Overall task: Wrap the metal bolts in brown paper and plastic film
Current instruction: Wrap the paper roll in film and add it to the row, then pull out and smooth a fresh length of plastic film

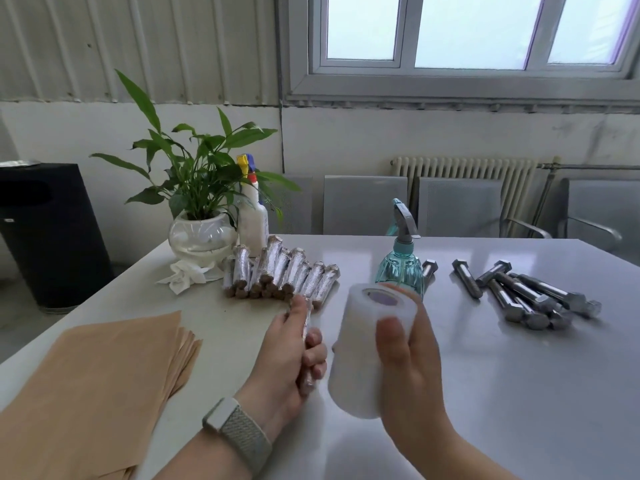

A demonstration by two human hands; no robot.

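Note:
My left hand [287,355] grips a wrapped bolt [307,327], which stands nearly upright above the white table [485,393]. Close beside it on the right, my right hand [408,372] holds a white roll of plastic film [360,344], thumb pressed on its side. A stack of brown paper sheets [104,382] lies at the near left. A pile of several wrapped bolts [280,271] sits behind my hands. Several bare metal bolts [523,292] lie at the right.
A teal spray bottle [401,261] stands just behind the roll. A potted plant [201,209], a white spray bottle [252,220] and crumpled tissue [187,275] are at the back left. Grey chairs [460,206] line the table's far edge. A black bin [48,237] stands at the left.

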